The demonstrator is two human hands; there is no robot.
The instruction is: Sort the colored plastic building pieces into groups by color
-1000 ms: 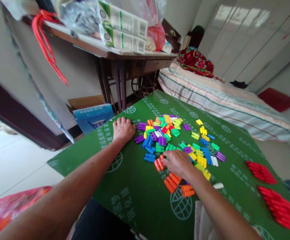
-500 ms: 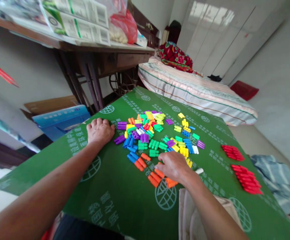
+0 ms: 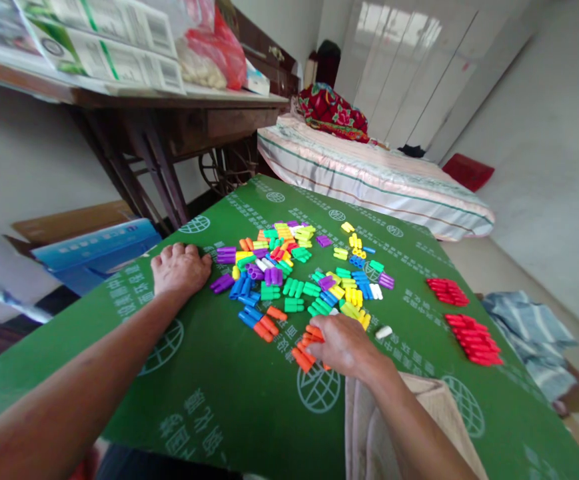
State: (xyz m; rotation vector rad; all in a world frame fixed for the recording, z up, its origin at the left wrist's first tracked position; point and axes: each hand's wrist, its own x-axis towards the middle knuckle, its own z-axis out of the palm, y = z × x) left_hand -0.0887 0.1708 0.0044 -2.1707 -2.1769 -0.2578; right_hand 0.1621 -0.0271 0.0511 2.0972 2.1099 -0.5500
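On the green board point(image 3: 239, 373) my left hand point(image 3: 182, 267) rests palm down near the left edge, holding nothing, its fingers lying side by side. My right hand point(image 3: 344, 340) pinches orange plastic caps point(image 3: 314, 331) between thumb and fingers, over more orange caps point(image 3: 302, 360) on the board; its palm hides part of them. Beyond it spreads a pile of small capsule-shaped caps in several colours, many in side-by-side rows. Green caps point(image 3: 294, 305), blue caps point(image 3: 242, 287), purple caps point(image 3: 273, 277) and yellow caps point(image 3: 353, 297) lie closest. A lone white cap point(image 3: 384, 332) sits right of my right hand.
Two groups of red caps, a far one point(image 3: 448, 292) and a near one point(image 3: 473, 340), lie at the board's right side. A beige folded cloth point(image 3: 369, 427) is under my right forearm. A wooden table point(image 3: 169, 100) with boxes stands back left; a bed point(image 3: 379, 173) is behind.
The view has shifted right. My right hand has moved slightly toward the near orange caps, bringing orange caps between its fingers over them. My left hand stays in place on the board.
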